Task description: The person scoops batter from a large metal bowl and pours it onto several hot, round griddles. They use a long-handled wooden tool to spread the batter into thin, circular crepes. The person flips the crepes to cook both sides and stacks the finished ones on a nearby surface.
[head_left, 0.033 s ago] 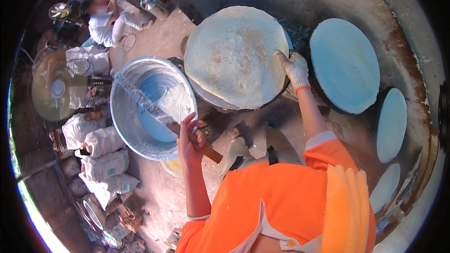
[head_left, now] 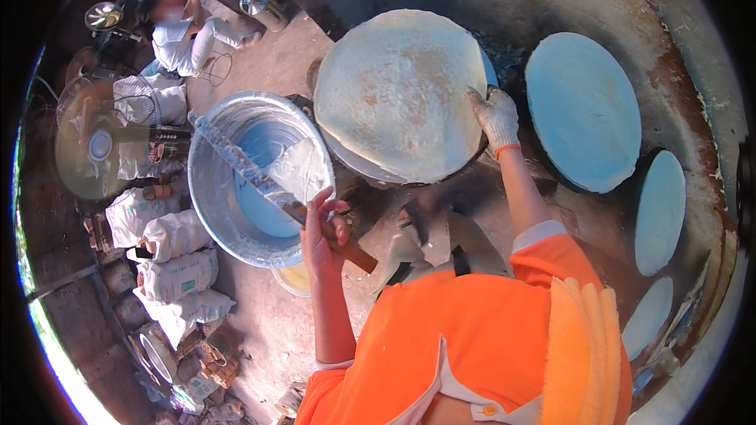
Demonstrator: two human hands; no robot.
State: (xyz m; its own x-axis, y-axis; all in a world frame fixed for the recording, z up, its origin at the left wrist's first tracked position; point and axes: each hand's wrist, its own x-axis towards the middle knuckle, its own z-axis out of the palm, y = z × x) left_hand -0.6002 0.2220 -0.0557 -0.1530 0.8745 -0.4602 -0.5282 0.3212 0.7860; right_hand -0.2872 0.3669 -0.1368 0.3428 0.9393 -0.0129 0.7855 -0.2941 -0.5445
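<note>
A: Where is the long flat tool [head_left: 246, 167]?
B: In the left hand [head_left: 321, 238], closed around the wooden handle; the white-smeared blade extends far and left over the basin [head_left: 200, 206]
A: And the round pale sheet [head_left: 398, 94]?
B: Right of the basin, far of the left hand; the gloved right hand [head_left: 498, 118] contacts its right edge, grip undeterminable. Hands: well apart

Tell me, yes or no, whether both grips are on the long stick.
No, only the left grip holds the long stick; the gloved right grip is at the edge of the pale round sheet.
</note>
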